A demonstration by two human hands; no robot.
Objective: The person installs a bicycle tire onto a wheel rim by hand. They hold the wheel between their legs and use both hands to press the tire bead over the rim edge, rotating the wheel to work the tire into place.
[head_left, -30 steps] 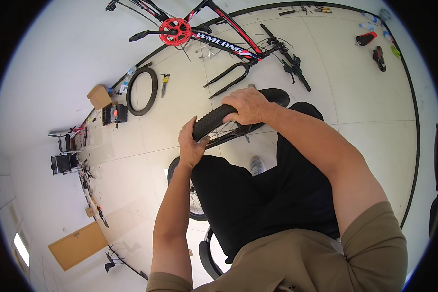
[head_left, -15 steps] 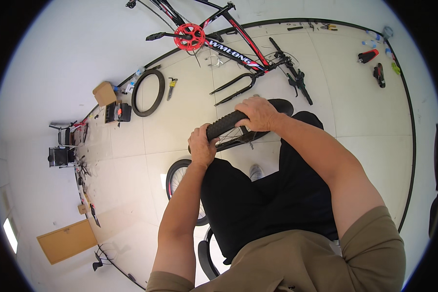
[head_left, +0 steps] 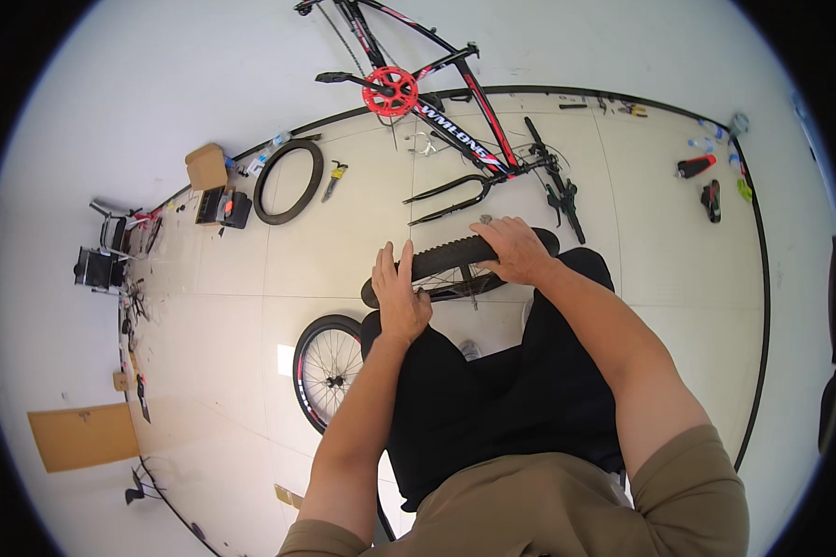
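A bicycle wheel (head_left: 450,258) with a black knobby tyre stands upright between my knees, its spokes partly visible below the tread. My right hand (head_left: 518,251) is closed over the top of the tyre on the right, its fingers reaching across the tread. At the left end of the tyre, my left hand (head_left: 400,302) rests against it with fingers stretched out and apart, the thumb on the side near me. Beyond the wheel lies the black fork (head_left: 455,195) of a red-and-black bicycle frame (head_left: 464,139). My legs hide the wheel's lower part.
A second wheel (head_left: 330,371) lies left of my leg. Farther off are a loose tyre (head_left: 289,182), a yellow-and-black tool (head_left: 334,181), a cardboard box (head_left: 207,167), handlebars (head_left: 559,181) and a red-and-black saddle (head_left: 696,166). Bottles and small tools line the far wall.
My left hand has loosened from its wrap around the tyre, and its fingers now stretch out. The right hand stays on the tread. The view has shifted, with the scene sitting lower.
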